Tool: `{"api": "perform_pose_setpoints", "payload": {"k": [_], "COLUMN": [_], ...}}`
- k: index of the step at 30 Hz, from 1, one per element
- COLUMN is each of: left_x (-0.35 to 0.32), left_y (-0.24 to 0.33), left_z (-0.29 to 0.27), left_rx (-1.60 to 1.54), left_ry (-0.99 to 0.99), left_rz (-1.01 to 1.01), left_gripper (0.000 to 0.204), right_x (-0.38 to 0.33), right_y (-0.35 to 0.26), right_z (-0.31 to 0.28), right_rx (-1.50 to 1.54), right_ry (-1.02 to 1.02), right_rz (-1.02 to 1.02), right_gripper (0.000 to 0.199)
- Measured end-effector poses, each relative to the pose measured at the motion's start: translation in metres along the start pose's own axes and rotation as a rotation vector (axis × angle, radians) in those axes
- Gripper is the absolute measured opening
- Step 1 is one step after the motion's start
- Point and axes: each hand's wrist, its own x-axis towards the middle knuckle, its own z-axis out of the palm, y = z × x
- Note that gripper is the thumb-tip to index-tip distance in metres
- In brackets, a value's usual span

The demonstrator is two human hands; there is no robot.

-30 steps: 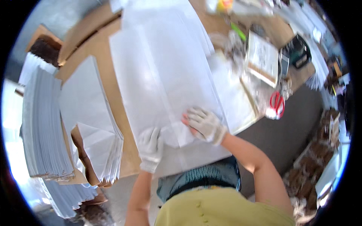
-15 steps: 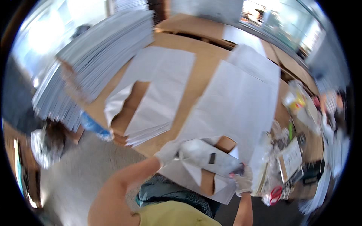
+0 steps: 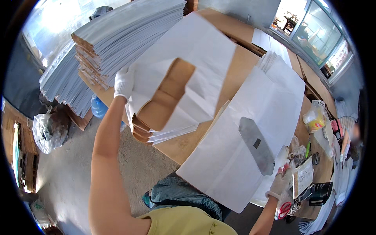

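Observation:
My left hand [image 3: 124, 83], in a white glove, is at the left edge of a white paper bag [image 3: 213, 51], with its fingers closed on the paper. The bag lies over the left pile, and its folded-open bottom shows a brown inside [image 3: 168, 96]. My right hand [image 3: 280, 182], gloved with reddish fingertips, has its fingers apart and holds nothing. It is beside the lower end of a flat grey metal plate [image 3: 250, 135] with a small dark slot. The plate lies on a stack of flat white paper bags [image 3: 223, 168].
A tall stack of white paper sheets [image 3: 129, 43] stands at the far left. On the right are red-handled scissors [image 3: 285, 209], a black box [image 3: 321, 194], a notepad [image 3: 302, 178] and a plastic bag [image 3: 314, 116]. A blue water bottle [image 3: 98, 106] stands beside the table's left edge.
My left hand has moved up and left to the left pile, where a bag now lies on top. My right hand has let go of the metal plate, which now lies farther right and away.

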Motion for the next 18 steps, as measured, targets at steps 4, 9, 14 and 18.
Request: {"api": "perform_pose_setpoints", "payload": {"k": [4,9,14,18], "left_x": [0.06,0.048,-0.013,-0.151], "left_y": [-0.129,-0.182,-0.094,-0.035], "left_z": [0.015,0.03,0.006,0.1], "left_rx": [0.366,0.527,0.086,-0.672], "left_ry": [0.072,0.074,0.053,-0.533], "left_rz": [0.333,0.489,0.516,0.344], "left_gripper": [0.048,0.068,0.07,0.037], "right_x": [-0.019,-0.039,-0.071,-0.126], "right_y": [-0.044,-0.119,-0.245,-0.245], "right_z": [0.008,-0.003,0.007,0.037], "right_rx": [-0.082,0.111,0.491,1.081], "right_ry": [-0.109,-0.287,-1.101,-1.336], "right_rz": [-0.152,-0.247,-0.611,-1.234], "right_gripper": [0.034,0.013,0.02,0.022]}}
